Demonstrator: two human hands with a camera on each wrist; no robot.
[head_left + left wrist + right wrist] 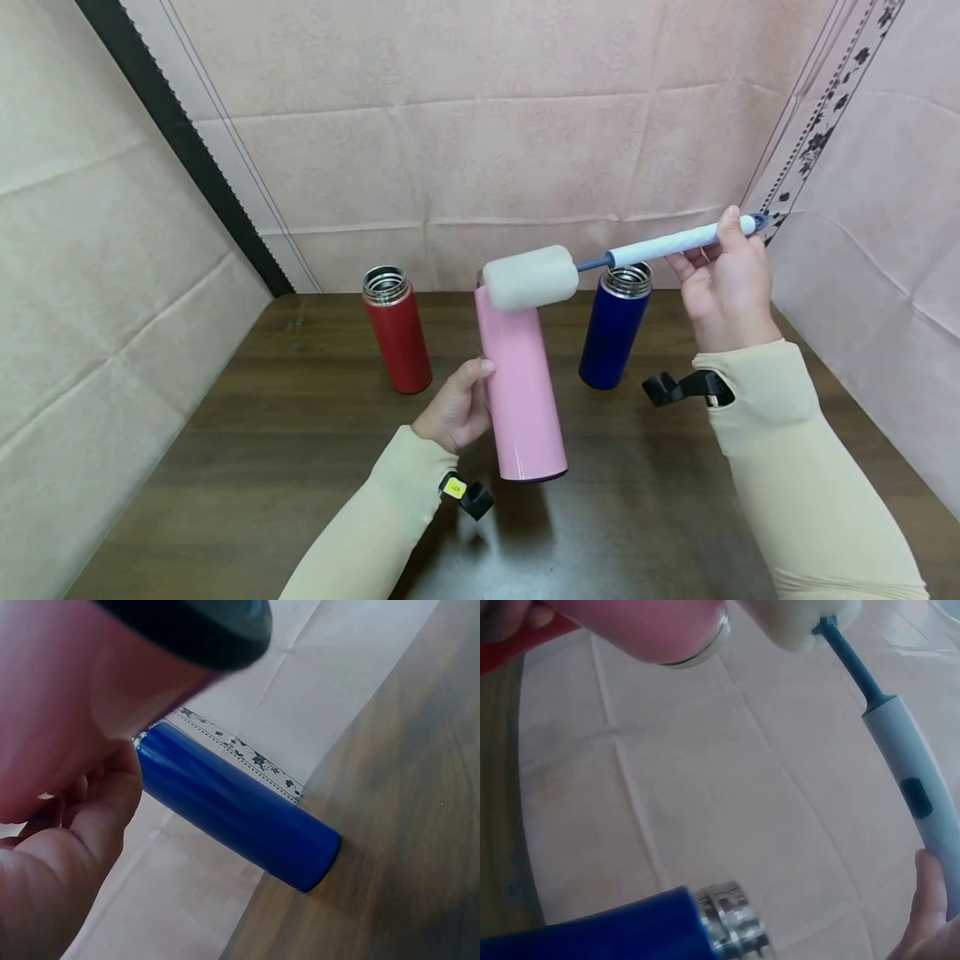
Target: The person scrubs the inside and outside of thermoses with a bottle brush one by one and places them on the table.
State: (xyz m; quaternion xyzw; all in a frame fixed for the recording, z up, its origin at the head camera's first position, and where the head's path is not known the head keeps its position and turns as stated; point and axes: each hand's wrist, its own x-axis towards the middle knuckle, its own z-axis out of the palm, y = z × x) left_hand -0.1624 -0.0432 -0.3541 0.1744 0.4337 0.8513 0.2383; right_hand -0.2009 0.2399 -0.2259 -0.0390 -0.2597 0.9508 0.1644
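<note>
Well, look first to the pink bottle [522, 392], held above the table [262, 467] at the middle of the scene, tilted, with mouth end far and base near. Just by that mouth end, note the white sponge head [531, 277] of the brush [637, 251], lying crosswise and outside the bottle. Touching or apart: impossible to tell.

On the bottle's left side, see the left hand [461, 407], gripping with curled thumb and fingers. Out to the right, see the right hand [727, 287], pinching the far end of the handle [675, 242] between thumb and fingers.

For good work here, probably best to keep the left grip firm on the smooth wall and the mouth free. Then swing the brush into line with the bottle's length before any push, and ease the soft, wide sponge in with a slight twist. Perhaps pinch closer to the shaft [592, 263] for better control.

Mind the blue bottle [615, 333], upright beyond the handle to the right, likely to be knocked by a low swing. Farther left, find the red bottle [400, 342], also upright and uncapped; behind everything, pale cloth [487, 167].
</note>
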